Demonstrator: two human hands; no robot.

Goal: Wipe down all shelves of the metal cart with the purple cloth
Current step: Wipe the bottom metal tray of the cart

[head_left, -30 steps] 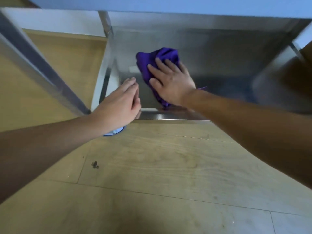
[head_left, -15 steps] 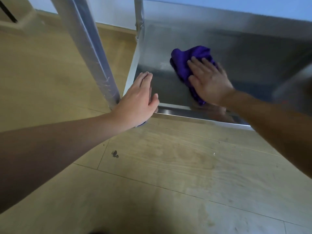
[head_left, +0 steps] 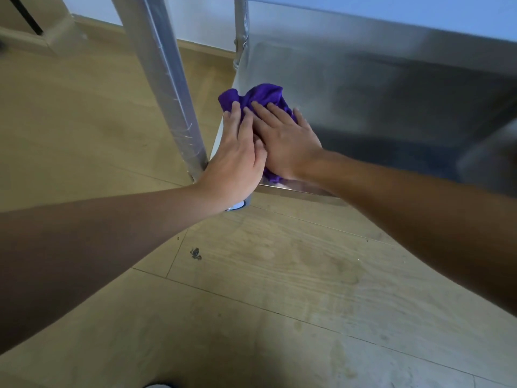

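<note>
Pressure on the purple cloth [head_left: 260,96] comes from my right grip [head_left: 288,144], fingers straight, at the near-left corner of the cart shelf [head_left: 363,107], my left grip [head_left: 237,161] spread flat alongside, touching it.

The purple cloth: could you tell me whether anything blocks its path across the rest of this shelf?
Nothing visible does. The right hand presses the purple cloth on the shelf, near-left corner; the metal to its right shows no objects. The left hand rests at the left edge.
</note>
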